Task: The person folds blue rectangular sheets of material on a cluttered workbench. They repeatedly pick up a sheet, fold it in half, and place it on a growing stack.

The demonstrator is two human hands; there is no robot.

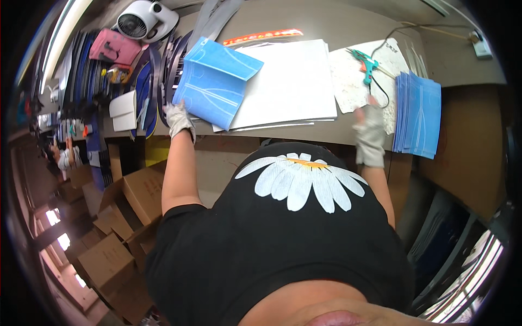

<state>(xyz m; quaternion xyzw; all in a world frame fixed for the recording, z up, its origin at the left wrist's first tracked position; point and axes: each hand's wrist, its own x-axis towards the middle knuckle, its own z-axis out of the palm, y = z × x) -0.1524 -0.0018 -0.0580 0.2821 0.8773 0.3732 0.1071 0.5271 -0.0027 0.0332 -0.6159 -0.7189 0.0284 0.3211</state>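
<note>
left hand (180, 120), right hand (371, 136) — forward, apart

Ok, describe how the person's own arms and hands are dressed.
The left hand and right hand both wear off-white gloves. On the right, bare fingertips show beyond the glove. The forearms are bare, and the left sleeve is short and black. No cables or markings show on either arm; finer glove detail is too blurred to tell.

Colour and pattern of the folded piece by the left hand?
The folded piece is bright blue with paler lines; shows best in the head view.
</note>
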